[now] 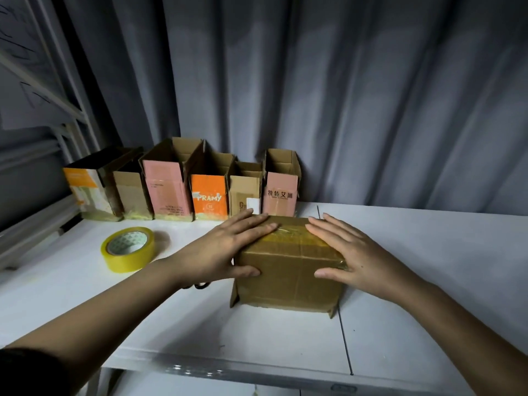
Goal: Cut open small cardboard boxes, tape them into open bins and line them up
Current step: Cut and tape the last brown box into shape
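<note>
Brown box (288, 270) sits on white bench (428, 267), middle, taped top up, loose flaps at bottom. Left hand (228, 250) lies flat on box's left top edge, fingers (263, 224) straight, thumb on front face. Right hand (351, 252) lies flat on right top edge, fingers straight, not gripping. Yellow tape roll (128, 248) lies left of box, apart. Six open bins (183, 190) stand in row at back, by grey curtain (343, 95).

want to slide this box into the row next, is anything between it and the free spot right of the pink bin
Nothing visible does. The brown box sits just in front of the pink bin, and the table to the right looks bare.
</note>
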